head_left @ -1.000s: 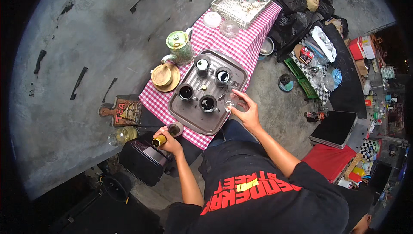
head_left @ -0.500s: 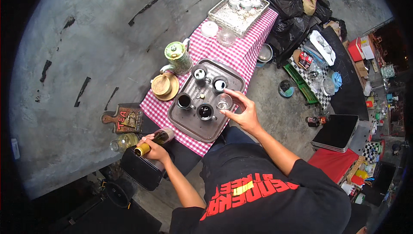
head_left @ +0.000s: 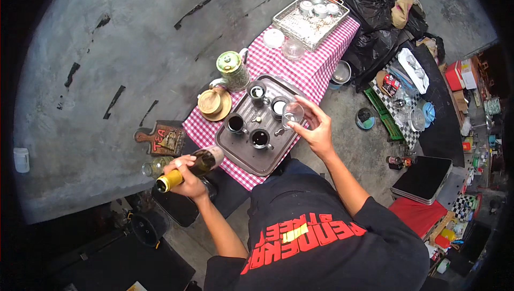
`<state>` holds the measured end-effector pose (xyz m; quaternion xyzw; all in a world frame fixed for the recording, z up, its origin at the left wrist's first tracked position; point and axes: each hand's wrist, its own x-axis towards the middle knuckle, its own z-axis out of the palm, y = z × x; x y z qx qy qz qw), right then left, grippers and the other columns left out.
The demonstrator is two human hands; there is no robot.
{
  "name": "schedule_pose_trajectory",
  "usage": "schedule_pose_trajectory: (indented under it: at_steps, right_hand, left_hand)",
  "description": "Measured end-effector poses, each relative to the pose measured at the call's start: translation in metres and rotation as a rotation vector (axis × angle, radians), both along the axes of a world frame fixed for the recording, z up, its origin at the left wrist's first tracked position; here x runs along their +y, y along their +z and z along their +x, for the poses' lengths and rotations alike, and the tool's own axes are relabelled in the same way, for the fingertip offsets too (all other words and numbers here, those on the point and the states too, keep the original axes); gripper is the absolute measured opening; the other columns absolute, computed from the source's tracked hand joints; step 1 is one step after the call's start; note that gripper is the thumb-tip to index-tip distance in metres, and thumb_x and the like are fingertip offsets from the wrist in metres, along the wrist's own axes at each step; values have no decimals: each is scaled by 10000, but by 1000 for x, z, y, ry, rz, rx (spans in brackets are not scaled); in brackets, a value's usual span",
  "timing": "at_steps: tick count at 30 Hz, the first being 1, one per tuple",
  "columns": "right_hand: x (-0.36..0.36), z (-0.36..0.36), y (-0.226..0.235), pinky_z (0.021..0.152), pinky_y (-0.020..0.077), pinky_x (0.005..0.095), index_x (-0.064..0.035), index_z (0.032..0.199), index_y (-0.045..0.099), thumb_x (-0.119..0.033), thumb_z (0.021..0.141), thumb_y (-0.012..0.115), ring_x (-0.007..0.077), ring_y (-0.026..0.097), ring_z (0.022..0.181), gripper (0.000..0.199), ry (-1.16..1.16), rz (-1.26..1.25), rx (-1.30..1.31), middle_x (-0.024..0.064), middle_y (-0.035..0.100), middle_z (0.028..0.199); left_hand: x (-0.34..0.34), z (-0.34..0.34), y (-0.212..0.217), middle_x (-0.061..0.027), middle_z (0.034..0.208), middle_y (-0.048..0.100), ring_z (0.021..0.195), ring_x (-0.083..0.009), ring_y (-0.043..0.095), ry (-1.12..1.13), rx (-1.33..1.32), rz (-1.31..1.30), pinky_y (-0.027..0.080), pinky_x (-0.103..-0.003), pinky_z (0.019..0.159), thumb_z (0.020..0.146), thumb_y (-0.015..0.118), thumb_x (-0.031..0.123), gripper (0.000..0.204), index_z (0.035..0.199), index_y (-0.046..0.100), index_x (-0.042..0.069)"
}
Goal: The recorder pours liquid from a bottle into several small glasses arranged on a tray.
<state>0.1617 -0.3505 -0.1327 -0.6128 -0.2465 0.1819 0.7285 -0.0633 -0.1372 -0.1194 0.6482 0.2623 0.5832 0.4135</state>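
My left hand (head_left: 186, 177) is wrapped round a dark glass bottle (head_left: 205, 162) with a yellow neck, held tilted beside the table's near left corner. Its mouth points down-left toward me. A small clear glass (head_left: 292, 113) is pinched by the fingers of my right hand (head_left: 316, 129) above the right side of a brown tray (head_left: 241, 158). On that tray stand several glass mugs of dark drink, among them a near mug (head_left: 260, 138) and a left mug (head_left: 235, 123). Between the mugs lies a small pale object (head_left: 258, 119), too small to name.
A green patterned jug (head_left: 233, 71) and a wooden cup on a saucer (head_left: 213, 103) stand left of the tray. Farther back on the checked tablecloth (head_left: 332, 66) is a wire basket (head_left: 326, 26) with white cups. A wooden tea sign (head_left: 163, 138) lies at the left.
My left hand has raised the bottle slightly up and away from the black seat. The clear glass in my right hand is lifted higher above the tray. The whole view has shifted a little.
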Motion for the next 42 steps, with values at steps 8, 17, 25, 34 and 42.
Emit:
schedule_pose_trajectory:
  at_steps: [8,17,25,34,42]
  right_hand:
    - [-6,4,-7,987,483,321,19,1354,525,19,758,790,174,627,1113,652,23,-60,3,108,646,1203]
    - [-16,9,-15,999,468,314,32,1373,503,44,768,763,183,609,1145,659,44,-104,22,128,626,1247]
    - [-18,16,-15,958,482,305,6,1347,539,17,758,792,160,628,1101,642,43,-69,26,105,657,1197]
    - [-9,21,11,973,488,311,-4,1374,507,30,748,795,168,605,1154,690,145,43,71,92,619,1254]
    - [-7,16,64,978,503,341,14,1376,496,30,755,776,189,569,1211,681,236,164,41,104,567,1312]
  left_hand:
    - [-18,27,-60,-102,724,589,694,-208,620,-31,-14,-116,531,-362,720,935,511,-28,113,844,457,12]
    - [-30,45,-104,-84,729,591,691,-191,608,-37,-3,-264,528,-356,713,946,546,-3,150,819,469,17]
    - [-30,45,-89,-90,734,581,692,-191,595,-68,-1,-212,530,-364,725,953,525,-18,154,818,458,17]
    - [-22,60,11,-72,657,598,589,-145,600,-219,116,-227,526,-312,589,922,567,-37,139,794,523,-6]
    - [-49,99,105,-126,631,614,558,-137,582,-434,663,-97,470,-331,560,815,667,56,116,857,613,-38]
